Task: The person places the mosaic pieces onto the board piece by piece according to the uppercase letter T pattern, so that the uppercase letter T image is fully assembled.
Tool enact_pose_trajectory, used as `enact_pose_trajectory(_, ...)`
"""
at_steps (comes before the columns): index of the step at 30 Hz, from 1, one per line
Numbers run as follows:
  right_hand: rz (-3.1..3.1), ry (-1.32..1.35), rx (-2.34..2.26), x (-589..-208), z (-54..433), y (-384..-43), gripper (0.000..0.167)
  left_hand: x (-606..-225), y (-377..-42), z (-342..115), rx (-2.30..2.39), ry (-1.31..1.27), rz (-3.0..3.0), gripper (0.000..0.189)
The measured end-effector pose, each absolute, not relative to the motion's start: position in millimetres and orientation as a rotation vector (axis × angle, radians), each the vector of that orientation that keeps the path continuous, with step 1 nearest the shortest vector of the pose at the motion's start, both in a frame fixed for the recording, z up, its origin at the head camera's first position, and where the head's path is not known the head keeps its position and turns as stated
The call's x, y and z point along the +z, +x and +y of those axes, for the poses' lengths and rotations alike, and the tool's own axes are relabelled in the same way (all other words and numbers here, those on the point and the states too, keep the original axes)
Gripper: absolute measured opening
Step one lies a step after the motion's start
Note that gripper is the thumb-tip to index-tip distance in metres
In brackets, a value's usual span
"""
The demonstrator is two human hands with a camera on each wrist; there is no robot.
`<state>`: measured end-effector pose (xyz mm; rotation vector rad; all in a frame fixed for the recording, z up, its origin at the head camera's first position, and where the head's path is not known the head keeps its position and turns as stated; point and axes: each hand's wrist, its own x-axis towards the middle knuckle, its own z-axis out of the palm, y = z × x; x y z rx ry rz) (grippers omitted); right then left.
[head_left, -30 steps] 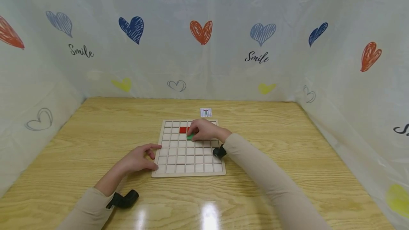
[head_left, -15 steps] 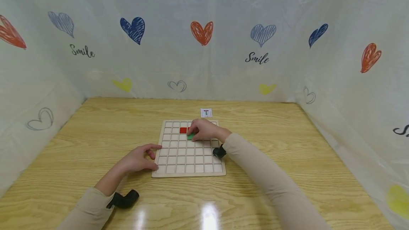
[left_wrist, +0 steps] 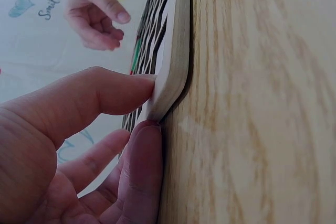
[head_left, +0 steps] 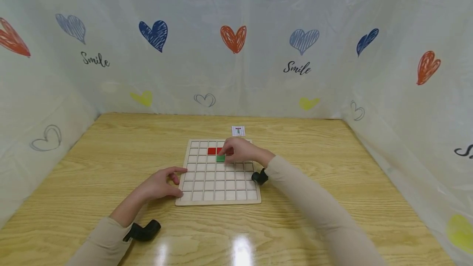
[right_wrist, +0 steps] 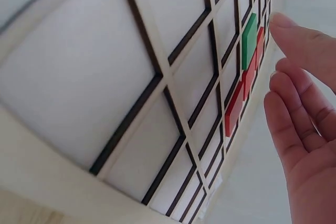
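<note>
A wooden grid board (head_left: 218, 202) lies on the table. My left hand (head_left: 160, 183) holds its left side, the thumb (left_wrist: 126, 90) on the rim by the near corner and another finger against the edge below. One green square tile (head_left: 220, 158) sits in a cell. Behind it is a row of red square tiles (head_left: 212, 151), partly covered by my right hand in the head view; the right wrist view shows the red tiles (right_wrist: 234, 109) too. My right hand (head_left: 242, 150) hovers just over the tiles, fingers loosely curved with nothing between them.
A small card (head_left: 238, 131) printed with a red and green T on a grid lies behind the board. A white curtain (head_left: 266, 85) with hearts surrounds the wooden table (head_left: 314, 143) at the back and sides.
My right hand has let go of the green tile and moved slightly up and to the right, so more of the tile shows. My left hand has stayed at the board.
</note>
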<state>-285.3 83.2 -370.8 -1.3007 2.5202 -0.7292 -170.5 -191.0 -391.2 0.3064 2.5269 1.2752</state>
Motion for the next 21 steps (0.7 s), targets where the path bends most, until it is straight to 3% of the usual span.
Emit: enact_pose_trajectory(21, 2.468, -1.324, -0.747, -368, 132, -241, 0.021, -392, -170, -189, 1.266, 0.331, 2.539, 0.068)
